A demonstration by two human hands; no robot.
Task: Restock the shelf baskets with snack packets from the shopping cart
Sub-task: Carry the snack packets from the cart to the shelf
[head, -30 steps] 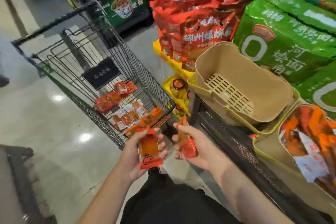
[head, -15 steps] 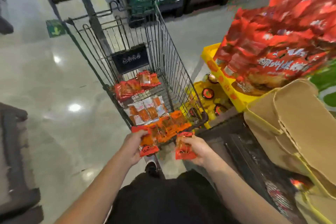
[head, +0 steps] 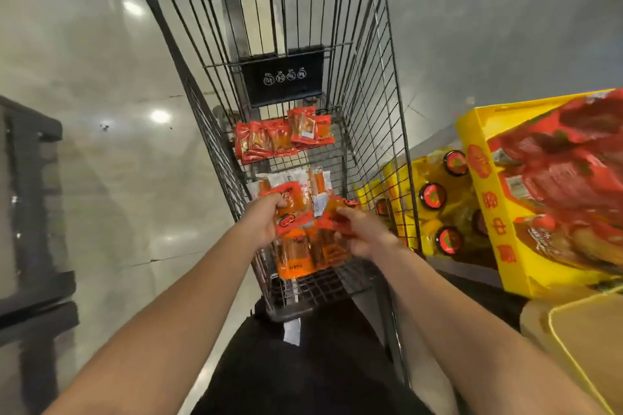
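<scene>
Both hands are held over the near end of the shopping cart (head: 357, 131), each closed on an orange-red snack packet. The left hand (head: 261, 224) is clamped on a packet (head: 290, 209) pinched at its edge, and the right hand (head: 365, 234) is curled around a second packet (head: 338, 219) that is blurred in the frame; the two hands are close together but not joined. Beneath them, at about 6 o'clock in the cart, a loose heap of orange packets (head: 300, 259) is seen on the wire floor. A pale-wrapped group (head: 296, 178) lies near the middle, and a red cluster (head: 279, 138) sits at 12 o'clock under the black placard (head: 281, 77). At 3 o'clock from the cart, a yellow carton of large red bags (head: 485, 199) and red-capped bottles (head: 433, 195) are stacked. Only a tan basket corner (head: 583, 340) is visible, at 4 o'clock. The step in hand is judged to be gathering packets from the cart for the shelf baskets. It is best done if several packets are collected flat and aligned in each grip. The foil should be held by its sealed edges so that nothing is crushed, and the load should be lifted clear of the wire side before it is swung toward 4 o'clock. Slippery wrappers may slide if too many are taken.
</scene>
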